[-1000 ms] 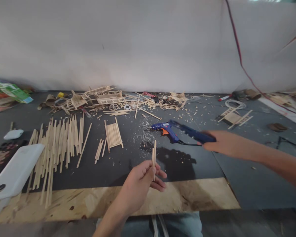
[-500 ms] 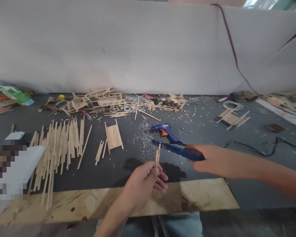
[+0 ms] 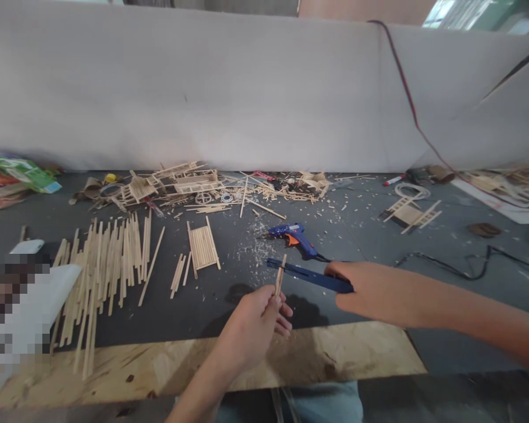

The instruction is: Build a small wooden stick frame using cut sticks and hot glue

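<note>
Down and leftward since the earliest frame, our blue tool (image 3: 312, 278) has come from beside the glue gun (image 3: 296, 236) to cross the thin sticks (image 3: 280, 281) near their upper end. Our left hand (image 3: 252, 322) pinches those sticks upright, slightly tilted, between thumb and index, the other fingers loosely spread; our right hand (image 3: 365, 289) is wrapped around the tool's near end. Whether its jaws already bite the wood, we cannot tell. The sticks stand unequal in height, so a squeeze could, we judge, catch just one, or land off the intended spot. With such a narrow pinch, they might twist or slide apart under pressure, and a snapped tip could fly onto the surface (image 3: 167, 320). Should the tool slip lower, our fingertips, just below the crossing, would be at risk.
</note>
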A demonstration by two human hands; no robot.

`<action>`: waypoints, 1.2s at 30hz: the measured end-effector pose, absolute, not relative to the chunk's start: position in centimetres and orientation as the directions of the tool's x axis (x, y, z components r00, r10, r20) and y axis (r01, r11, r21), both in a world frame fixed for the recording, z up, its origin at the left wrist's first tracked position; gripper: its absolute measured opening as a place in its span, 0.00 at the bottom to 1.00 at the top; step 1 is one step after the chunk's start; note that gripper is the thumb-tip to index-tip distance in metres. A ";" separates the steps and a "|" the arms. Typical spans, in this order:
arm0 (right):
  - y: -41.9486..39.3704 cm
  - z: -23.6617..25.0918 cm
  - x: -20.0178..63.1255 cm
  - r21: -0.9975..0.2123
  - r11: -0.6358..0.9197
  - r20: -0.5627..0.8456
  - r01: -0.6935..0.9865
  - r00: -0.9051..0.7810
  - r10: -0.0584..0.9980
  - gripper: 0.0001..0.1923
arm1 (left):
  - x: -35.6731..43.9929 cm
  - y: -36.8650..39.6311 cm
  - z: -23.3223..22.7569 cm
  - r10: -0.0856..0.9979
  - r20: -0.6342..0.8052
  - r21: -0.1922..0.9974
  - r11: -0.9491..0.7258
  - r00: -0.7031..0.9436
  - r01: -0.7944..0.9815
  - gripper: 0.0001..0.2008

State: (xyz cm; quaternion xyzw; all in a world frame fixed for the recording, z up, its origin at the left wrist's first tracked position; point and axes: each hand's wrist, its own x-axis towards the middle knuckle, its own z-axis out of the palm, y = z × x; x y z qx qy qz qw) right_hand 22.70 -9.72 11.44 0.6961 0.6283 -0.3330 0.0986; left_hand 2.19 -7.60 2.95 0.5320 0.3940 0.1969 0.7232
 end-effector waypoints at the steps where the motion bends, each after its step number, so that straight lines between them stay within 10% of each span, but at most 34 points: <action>1: -9.6 11.5 22.7 -0.283 -0.189 -0.594 0.940 -0.017 0.804 0.11 | 2.1 -7.5 2.9 0.702 -0.358 0.926 0.353 0.615 0.135 0.15; 36: -7.6 9.1 24.1 -0.324 -0.080 -0.513 0.943 -0.104 0.852 0.19 | 2.5 -5.7 2.8 0.646 -0.407 0.886 0.451 0.646 0.108 0.08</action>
